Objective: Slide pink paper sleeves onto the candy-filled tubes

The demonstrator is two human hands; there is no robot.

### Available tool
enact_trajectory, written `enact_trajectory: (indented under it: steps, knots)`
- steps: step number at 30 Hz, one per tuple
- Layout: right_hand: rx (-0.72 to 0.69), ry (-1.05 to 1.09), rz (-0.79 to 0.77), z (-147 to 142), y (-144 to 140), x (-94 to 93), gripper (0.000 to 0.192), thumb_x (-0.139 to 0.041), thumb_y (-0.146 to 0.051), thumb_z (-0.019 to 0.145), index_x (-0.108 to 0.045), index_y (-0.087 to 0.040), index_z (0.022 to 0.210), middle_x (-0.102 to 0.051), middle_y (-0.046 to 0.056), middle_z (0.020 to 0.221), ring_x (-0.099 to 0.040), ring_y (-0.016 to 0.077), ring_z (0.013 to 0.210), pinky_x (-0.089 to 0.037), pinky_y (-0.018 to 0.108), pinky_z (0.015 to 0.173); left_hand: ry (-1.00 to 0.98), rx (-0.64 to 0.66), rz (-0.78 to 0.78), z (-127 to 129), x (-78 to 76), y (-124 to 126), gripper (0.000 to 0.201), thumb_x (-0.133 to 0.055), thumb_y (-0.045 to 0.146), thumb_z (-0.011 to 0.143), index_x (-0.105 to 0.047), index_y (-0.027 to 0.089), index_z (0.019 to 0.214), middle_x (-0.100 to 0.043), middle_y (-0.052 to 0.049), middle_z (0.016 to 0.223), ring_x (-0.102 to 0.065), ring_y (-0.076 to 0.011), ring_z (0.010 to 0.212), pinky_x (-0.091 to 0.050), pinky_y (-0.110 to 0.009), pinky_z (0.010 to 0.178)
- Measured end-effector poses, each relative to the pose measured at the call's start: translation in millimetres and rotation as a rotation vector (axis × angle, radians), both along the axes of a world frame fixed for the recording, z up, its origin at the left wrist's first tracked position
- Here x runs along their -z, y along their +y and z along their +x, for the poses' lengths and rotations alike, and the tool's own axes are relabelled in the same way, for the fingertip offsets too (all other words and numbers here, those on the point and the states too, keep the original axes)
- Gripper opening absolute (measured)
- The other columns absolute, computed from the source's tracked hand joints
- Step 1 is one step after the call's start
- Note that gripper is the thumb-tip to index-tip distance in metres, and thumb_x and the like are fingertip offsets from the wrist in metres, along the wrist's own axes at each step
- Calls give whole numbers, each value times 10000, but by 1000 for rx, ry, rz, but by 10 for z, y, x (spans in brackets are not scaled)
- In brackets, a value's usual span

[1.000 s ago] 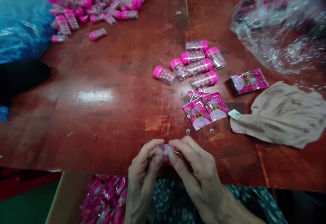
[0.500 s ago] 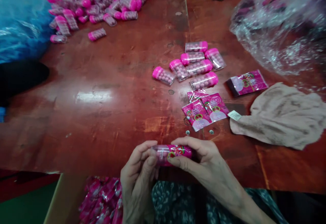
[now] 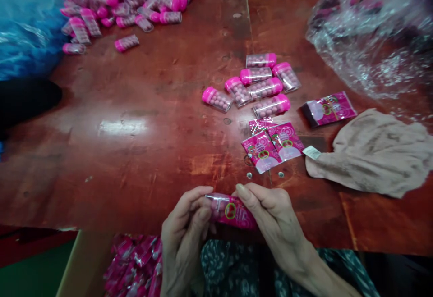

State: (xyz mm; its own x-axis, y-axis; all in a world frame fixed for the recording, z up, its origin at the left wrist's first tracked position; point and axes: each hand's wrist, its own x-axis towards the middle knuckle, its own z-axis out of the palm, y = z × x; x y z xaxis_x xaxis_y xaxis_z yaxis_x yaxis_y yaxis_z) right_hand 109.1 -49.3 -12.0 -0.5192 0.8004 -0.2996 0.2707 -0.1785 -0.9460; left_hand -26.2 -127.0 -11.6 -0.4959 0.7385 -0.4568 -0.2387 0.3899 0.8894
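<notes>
Between my hands, just above the table's front edge, is a small candy tube (image 3: 225, 210) in a pink printed sleeve, pale balls showing through its clear left end. My left hand (image 3: 187, 229) grips that clear end between thumb and fingers. With thumb and forefinger pinched together, my right hand (image 3: 270, 211) holds the upper right part of the sleeve. Beyond them lie a few loose flat printed sleeves (image 3: 272, 146). Behind these is a small group of candy tubes with pink caps, one tube (image 3: 271, 106) nearest the sleeves.
A stack of sleeves (image 3: 329, 109) and a beige cloth (image 3: 379, 155) lie to the right, below crumpled clear plastic (image 3: 372, 49). Capped tubes (image 3: 126, 42) pile up at the back left beside a blue bag (image 3: 30, 35). Below the edge, a box (image 3: 83, 265) holds wrapped pink pieces (image 3: 135, 265).
The tube has turned, so the sleeve's printed round emblem faces up and its right end dips. My right thumb has shifted from the tube's front to its upper edge.
</notes>
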Motion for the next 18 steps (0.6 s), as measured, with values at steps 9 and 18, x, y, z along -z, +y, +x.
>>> enact_trajectory:
  steps: [9,18]
  knots:
    - [-117,4,-200,50,135,9,245,-541,-422,844,-658,-207,835,-623,-31,696,-526,112,621,-385,211,540,7,46,129,6,71,62,342,-656,316,730,-631,201,1051,-588,24,576,-463,-84,430,-366,-192,426]
    - [-25,155,-307,-162,-172,20,267,-533,-388,851,-607,-144,774,-507,-40,571,-416,67,483,-331,188,444,246,109,2,-32,41,83,266,-578,367,792,-723,185,921,-677,-61,825,-588,-180,743,-440,-242,687]
